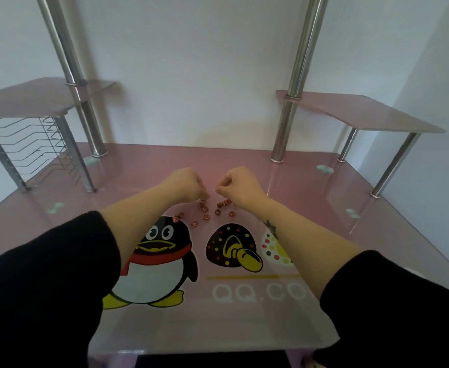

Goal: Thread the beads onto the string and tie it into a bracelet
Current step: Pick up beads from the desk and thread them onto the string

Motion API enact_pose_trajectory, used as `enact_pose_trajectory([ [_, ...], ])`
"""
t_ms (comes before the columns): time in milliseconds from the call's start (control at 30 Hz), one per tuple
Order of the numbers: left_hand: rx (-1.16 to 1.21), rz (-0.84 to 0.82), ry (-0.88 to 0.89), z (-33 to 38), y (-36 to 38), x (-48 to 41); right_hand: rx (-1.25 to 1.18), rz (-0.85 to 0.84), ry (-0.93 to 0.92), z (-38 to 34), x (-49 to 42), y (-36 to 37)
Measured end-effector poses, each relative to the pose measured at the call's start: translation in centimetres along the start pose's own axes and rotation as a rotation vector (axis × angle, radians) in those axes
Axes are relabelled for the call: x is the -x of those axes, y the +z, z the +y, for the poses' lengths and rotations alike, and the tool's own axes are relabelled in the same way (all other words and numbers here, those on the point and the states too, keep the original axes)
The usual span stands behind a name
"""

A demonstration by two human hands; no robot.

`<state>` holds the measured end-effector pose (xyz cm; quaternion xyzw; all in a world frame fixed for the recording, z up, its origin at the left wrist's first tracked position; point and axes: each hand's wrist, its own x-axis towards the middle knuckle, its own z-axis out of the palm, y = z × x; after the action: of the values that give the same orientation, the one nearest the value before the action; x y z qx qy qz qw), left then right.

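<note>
Several small reddish-brown beads (206,217) lie scattered on the pink glass desk (244,314), just behind the penguin print. My left hand (185,184) hovers over the left beads with fingers curled downward; its fingertips reach the beads, and what they hold is hidden. My right hand (240,183) is curled a little above the right beads, and its thumb and fingers pinch a thin pale string (215,190) whose short end sticks out toward my left hand. The rest of the string is too fine to see.
Two chrome posts (288,123) rise from the back of the desk. Pink glass side shelves (364,112) stand at both sides, with a wire rack (40,147) under the left one. A white wall is close behind. Printed cartoon figures cover the desk's front.
</note>
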<state>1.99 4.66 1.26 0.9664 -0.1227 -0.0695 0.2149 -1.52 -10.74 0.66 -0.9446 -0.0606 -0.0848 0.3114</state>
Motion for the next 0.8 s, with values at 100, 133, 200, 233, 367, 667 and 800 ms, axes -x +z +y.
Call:
enact_pose_trajectory([
  [100,-0.019,-0.003,-0.024,0.3,0.2,-0.3,0.002,0.005,-0.006,0.1,-0.1,0.1],
  [133,-0.023,-0.007,-0.036,0.3,0.3,-0.4,0.005,0.007,-0.009,0.2,-0.1,0.1],
  [200,-0.028,-0.012,-0.049,0.4,0.5,-0.5,0.003,0.005,-0.008,0.3,-0.2,0.1],
  [233,-0.036,-0.013,-0.051,0.5,0.5,-0.5,-0.004,0.002,-0.003,0.4,-0.2,0.1],
  [367,0.022,0.01,-0.037,0.4,0.3,-0.4,-0.012,0.01,0.004,0.3,-0.1,0.0],
  [667,1.122,-0.175,-0.207,-0.5,-1.4,0.2,-0.066,0.132,-0.035,-0.4,0.2,-0.4],
  [800,1.323,-0.206,-0.221,-1.0,-0.9,0.3,-0.118,0.142,-0.036,-0.6,0.6,-0.5],
])
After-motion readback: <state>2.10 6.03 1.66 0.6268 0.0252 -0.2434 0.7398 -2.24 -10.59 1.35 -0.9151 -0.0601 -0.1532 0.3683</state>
